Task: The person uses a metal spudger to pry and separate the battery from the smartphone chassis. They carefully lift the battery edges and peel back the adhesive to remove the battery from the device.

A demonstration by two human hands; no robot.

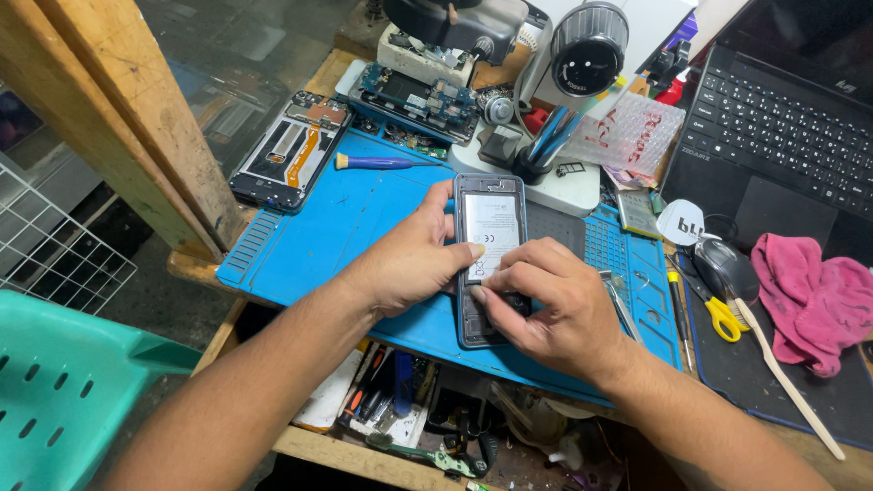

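An opened phone (489, 218) lies back-up on the blue work mat (318, 236), its grey battery showing. My left hand (414, 259) grips the phone's left edge, thumb resting on the battery. My right hand (546, 305) covers the phone's lower part, its fingertips pressed onto the lower end of the battery. The bottom end of the phone is hidden under my right hand.
A second opened phone (289, 153) lies at the mat's far left, a blue-handled screwdriver (377, 163) beside it. A microscope (509, 45) stands behind, over a circuit board (414, 91). To the right are a laptop (782, 118), a mouse (725, 266), yellow scissors (718, 314) and a pink cloth (814, 295). A green plastic chair (64, 391) sits lower left.
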